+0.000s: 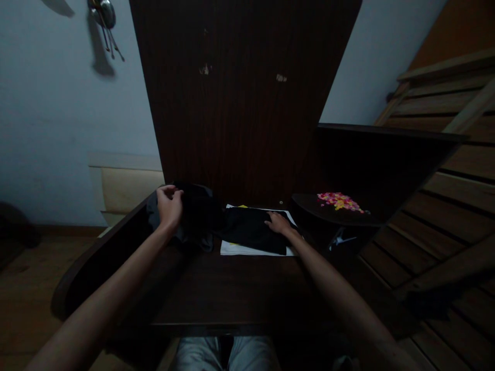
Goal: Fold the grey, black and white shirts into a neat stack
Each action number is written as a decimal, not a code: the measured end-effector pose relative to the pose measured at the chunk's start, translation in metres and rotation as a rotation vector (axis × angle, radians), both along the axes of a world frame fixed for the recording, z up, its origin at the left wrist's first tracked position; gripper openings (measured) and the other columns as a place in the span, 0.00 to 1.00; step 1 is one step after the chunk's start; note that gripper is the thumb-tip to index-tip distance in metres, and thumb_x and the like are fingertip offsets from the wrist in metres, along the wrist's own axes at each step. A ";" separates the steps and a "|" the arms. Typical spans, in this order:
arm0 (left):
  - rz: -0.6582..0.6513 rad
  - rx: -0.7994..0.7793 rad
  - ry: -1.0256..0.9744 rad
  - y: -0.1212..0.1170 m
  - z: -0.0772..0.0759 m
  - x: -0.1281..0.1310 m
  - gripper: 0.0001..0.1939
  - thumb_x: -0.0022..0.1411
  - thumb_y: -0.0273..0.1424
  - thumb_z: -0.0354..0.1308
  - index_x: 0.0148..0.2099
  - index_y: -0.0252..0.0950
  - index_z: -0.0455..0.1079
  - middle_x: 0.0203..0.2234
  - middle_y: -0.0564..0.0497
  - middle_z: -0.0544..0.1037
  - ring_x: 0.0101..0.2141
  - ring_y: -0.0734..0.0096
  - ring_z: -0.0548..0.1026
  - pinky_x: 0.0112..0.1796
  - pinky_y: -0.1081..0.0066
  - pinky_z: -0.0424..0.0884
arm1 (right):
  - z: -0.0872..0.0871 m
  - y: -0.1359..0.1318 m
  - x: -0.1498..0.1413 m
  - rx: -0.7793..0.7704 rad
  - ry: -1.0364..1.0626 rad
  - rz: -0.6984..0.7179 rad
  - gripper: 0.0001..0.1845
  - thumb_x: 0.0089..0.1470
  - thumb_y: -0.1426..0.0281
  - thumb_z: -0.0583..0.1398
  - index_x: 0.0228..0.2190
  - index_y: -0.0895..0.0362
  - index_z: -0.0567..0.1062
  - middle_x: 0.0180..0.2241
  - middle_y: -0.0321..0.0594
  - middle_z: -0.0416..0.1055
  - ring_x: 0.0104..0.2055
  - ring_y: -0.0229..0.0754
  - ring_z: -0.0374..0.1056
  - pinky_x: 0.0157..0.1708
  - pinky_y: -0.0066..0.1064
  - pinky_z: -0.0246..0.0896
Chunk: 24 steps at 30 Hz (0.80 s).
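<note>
A black garment point(247, 225) lies across the dark wooden desk; its exact kind is hard to make out in the dim light. Bunched at its left end is a heap of dark and grey fabric point(199, 216). My left hand point(170, 205) is at the left edge of this heap, fingers curled and pinched on the cloth. My right hand point(279, 222) rests palm down with fingers stretched on the right end of the black garment. Under that part lies a stack of white paper point(240, 249), with a bit of yellow showing at its edges.
The desk point(216, 293) has a raised left side and a tall dark back panel point(247, 103). On a small shelf point(305, 203) at right lies a pile of pink and yellow pieces point(340, 201). Wooden slats point(456, 154) stand farther right. A metal ornament point(103, 13) hangs on the wall.
</note>
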<state>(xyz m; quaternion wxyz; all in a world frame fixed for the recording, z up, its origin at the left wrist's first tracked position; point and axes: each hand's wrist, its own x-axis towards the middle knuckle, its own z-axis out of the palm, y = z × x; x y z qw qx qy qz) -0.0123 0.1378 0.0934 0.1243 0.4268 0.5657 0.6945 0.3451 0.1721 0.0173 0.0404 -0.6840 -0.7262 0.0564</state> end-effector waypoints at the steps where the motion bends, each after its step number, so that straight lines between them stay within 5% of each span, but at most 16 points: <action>1: 0.033 0.001 0.123 -0.004 -0.002 0.004 0.12 0.53 0.28 0.57 0.41 0.39 0.64 0.36 0.49 0.73 0.38 0.64 0.73 0.42 0.64 0.70 | -0.002 0.002 0.000 0.011 0.003 -0.013 0.25 0.61 0.65 0.55 0.58 0.59 0.64 0.59 0.54 0.63 0.59 0.52 0.62 0.53 0.38 0.59; 5: 0.067 -0.030 0.730 -0.020 -0.006 0.025 0.11 0.54 0.29 0.56 0.42 0.38 0.69 0.44 0.43 0.73 0.49 0.50 0.67 0.48 0.53 0.63 | -0.007 0.006 -0.004 0.026 0.000 -0.045 0.25 0.61 0.65 0.56 0.58 0.58 0.63 0.57 0.54 0.65 0.57 0.52 0.64 0.50 0.39 0.62; 8: -0.080 -0.033 1.106 -0.024 -0.010 0.038 0.11 0.57 0.27 0.54 0.42 0.39 0.72 0.46 0.43 0.74 0.50 0.49 0.66 0.48 0.51 0.60 | -0.008 0.007 -0.006 0.019 0.012 -0.068 0.22 0.60 0.64 0.56 0.55 0.57 0.66 0.54 0.53 0.68 0.55 0.52 0.66 0.47 0.38 0.63; 13: -0.310 -0.124 1.366 -0.018 -0.021 0.054 0.12 0.57 0.24 0.53 0.42 0.36 0.74 0.44 0.39 0.76 0.49 0.50 0.68 0.49 0.52 0.60 | -0.005 0.006 -0.008 0.039 0.041 -0.103 0.15 0.60 0.67 0.55 0.48 0.56 0.71 0.48 0.48 0.73 0.49 0.49 0.70 0.42 0.34 0.63; 17: -0.468 -0.252 1.162 -0.017 -0.030 0.070 0.10 0.60 0.31 0.53 0.39 0.36 0.74 0.40 0.40 0.77 0.44 0.54 0.72 0.45 0.61 0.65 | -0.001 -0.010 -0.017 0.220 0.071 -0.039 0.07 0.53 0.69 0.59 0.36 0.56 0.73 0.44 0.47 0.72 0.48 0.48 0.67 0.40 0.34 0.60; 20: -0.547 -0.388 0.815 -0.013 -0.041 0.085 0.15 0.62 0.42 0.53 0.31 0.37 0.74 0.30 0.43 0.78 0.35 0.57 0.76 0.39 0.65 0.67 | 0.005 -0.035 -0.033 0.359 0.119 0.177 0.04 0.47 0.72 0.61 0.24 0.56 0.69 0.37 0.43 0.70 0.46 0.48 0.64 0.42 0.35 0.57; 24: -0.684 -0.602 0.344 -0.004 -0.064 0.103 0.22 0.56 0.50 0.57 0.21 0.38 0.68 0.16 0.47 0.73 0.22 0.62 0.73 0.29 0.67 0.66 | 0.016 -0.074 -0.052 0.188 0.422 0.549 0.06 0.46 0.75 0.61 0.22 0.56 0.67 0.26 0.33 0.66 0.29 0.37 0.61 0.31 0.27 0.54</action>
